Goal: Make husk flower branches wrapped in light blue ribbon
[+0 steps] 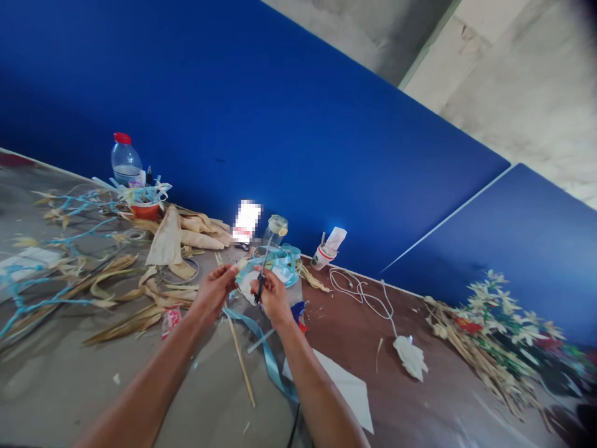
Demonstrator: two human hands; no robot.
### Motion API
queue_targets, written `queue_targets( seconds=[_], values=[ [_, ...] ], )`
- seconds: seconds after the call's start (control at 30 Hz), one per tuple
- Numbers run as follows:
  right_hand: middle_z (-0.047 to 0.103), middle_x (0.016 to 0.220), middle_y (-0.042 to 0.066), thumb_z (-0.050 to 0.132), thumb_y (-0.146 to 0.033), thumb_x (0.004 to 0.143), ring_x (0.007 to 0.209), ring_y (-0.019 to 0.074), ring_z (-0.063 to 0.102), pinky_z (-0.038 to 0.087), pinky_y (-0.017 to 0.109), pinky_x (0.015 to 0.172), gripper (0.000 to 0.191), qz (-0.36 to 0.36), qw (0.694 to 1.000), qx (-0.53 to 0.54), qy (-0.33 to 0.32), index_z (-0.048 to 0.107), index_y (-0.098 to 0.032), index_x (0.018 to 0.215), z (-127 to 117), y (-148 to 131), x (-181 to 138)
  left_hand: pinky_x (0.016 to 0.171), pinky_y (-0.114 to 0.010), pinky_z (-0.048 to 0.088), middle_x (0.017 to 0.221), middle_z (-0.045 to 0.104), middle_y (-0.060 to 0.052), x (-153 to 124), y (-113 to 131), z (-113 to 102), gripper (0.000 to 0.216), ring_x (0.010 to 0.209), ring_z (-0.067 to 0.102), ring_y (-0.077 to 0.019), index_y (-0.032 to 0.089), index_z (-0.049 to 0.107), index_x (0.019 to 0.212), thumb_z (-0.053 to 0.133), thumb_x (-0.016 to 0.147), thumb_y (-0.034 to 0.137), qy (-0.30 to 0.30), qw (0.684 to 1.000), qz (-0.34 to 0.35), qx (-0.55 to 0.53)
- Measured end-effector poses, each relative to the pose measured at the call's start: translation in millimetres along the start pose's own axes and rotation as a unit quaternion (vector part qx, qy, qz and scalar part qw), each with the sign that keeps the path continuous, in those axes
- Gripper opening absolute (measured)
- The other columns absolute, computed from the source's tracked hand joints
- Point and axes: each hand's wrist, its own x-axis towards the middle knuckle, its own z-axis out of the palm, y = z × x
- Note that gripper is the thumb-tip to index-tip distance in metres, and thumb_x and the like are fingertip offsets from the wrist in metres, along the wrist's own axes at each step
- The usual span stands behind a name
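Husk piece [241, 265], small and pale, sits above the table [420, 348] between both hands, near the light-blue ribbon coil [284, 261]. Left hand [215, 291] is closed, pinching the husk piece at its fingertips. Right hand [271, 294] is closed around a dark-handled thin tool [262, 277], its tip pointing up beside the husk piece. Dried husks [181, 239] lie further left; a wooden stick [240, 354] lies beneath the forearms.

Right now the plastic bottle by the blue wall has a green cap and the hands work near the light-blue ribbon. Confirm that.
Not quite: the plastic bottle has a red cap, as the head view shows. The hands, left and right, do work near the light-blue ribbon.
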Motion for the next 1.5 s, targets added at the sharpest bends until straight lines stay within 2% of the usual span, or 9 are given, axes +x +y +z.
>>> queue_targets(
  seconds=[0.13,0.33,0.5,0.67,0.77,1.0,1.13,1.37,1.5],
  values=[
    [0.054,0.068,-0.001,0.065,-0.029,0.066,0.059,0.0098,0.047,0.038,0.021,0.055,0.041,-0.033,0.996,-0.073,-0.047,0.059,-0.015,0.105,1,19,-14,0.049,-0.016,0.040,0.047,0.046,0.009,0,-1,-1,0.035,0.043,0.043,-0.0035,0.015,0.059,0.070,0.081,0.049,0.032,0.005,1.000,-0.001,-0.020],
    [0.058,0.075,0.000,0.057,-0.032,0.076,0.061,0.0101,0.047,0.040,0.022,0.058,0.033,-0.070,0.987,-0.119,-0.088,0.060,-0.018,0.106,4,32,-22,0.055,-0.020,0.045,0.047,0.043,0.010,-1,-2,1,0.032,0.044,0.041,-0.0036,0.016,0.056,0.067,0.079,0.052,0.033,-0.031,0.999,0.004,-0.022],
    [0.058,0.073,-0.001,0.060,-0.029,0.073,0.061,0.0105,0.051,0.043,0.023,0.060,0.031,-0.056,0.995,-0.056,-0.055,0.060,-0.019,0.103,6,35,-19,0.052,-0.018,0.041,0.049,0.042,0.009,-3,-3,2,0.034,0.045,0.041,-0.0036,0.016,0.054,0.065,0.078,0.054,0.037,-0.037,0.999,-0.001,-0.005],
    [0.061,0.074,-0.001,0.067,-0.025,0.064,0.061,0.0103,0.053,0.043,0.022,0.057,0.044,-0.047,0.995,0.066,0.066,0.054,-0.018,0.106,3,32,-8,0.052,-0.016,0.038,0.048,0.041,0.010,-3,-9,3,0.035,0.043,0.038,-0.0023,0.016,0.053,0.069,0.078,0.055,0.036,-0.062,0.997,-0.035,0.028],
    [0.064,0.081,0.001,0.068,-0.024,0.062,0.063,0.0100,0.055,0.044,0.021,0.055,0.048,-0.051,0.990,0.093,0.093,0.052,-0.018,0.108,-1,29,-3,0.053,-0.017,0.039,0.048,0.043,0.010,-4,-15,6,0.037,0.044,0.040,-0.0031,0.016,0.052,0.070,0.076,0.055,0.040,-0.081,0.993,-0.047,0.074],
    [0.062,0.074,-0.001,0.068,-0.023,0.061,0.057,0.0094,0.055,0.044,0.021,0.053,0.047,-0.012,0.993,0.066,0.099,0.054,-0.015,0.104,-6,31,-1,0.043,-0.018,0.026,0.048,0.047,0.008,-7,-27,12,0.033,0.043,0.039,-0.0068,0.019,0.047,0.076,0.067,0.063,0.043,-0.122,0.977,-0.016,0.171],
    [0.062,0.072,-0.002,0.068,-0.024,0.060,0.058,0.0098,0.055,0.045,0.021,0.053,0.043,-0.017,0.993,0.041,0.109,0.056,-0.015,0.101,-9,28,-1,0.041,-0.020,0.022,0.047,0.047,0.006,-8,-26,12,0.033,0.039,0.035,-0.0064,0.019,0.046,0.071,0.062,0.067,0.047,-0.157,0.965,-0.004,0.211],
    [0.062,0.071,-0.002,0.072,-0.025,0.058,0.056,0.0094,0.054,0.043,0.020,0.050,0.047,-0.004,0.994,0.072,0.083,0.057,-0.018,0.102,-15,28,-1,0.053,-0.022,0.037,0.047,0.039,0.008,-2,-23,2,0.036,0.044,0.038,-0.0068,0.018,0.047,0.064,0.065,0.067,0.049,-0.172,0.968,-0.053,0.174],
    [0.061,0.071,-0.002,0.073,-0.026,0.056,0.055,0.0086,0.052,0.040,0.018,0.047,0.047,0.013,0.994,0.084,0.070,0.057,-0.018,0.100,-15,27,-2,0.051,-0.021,0.035,0.052,0.042,0.007,-2,-20,-1,0.034,0.047,0.040,-0.0069,0.017,0.051,0.065,0.070,0.063,0.045,-0.173,0.965,-0.066,0.184]
  ],
)
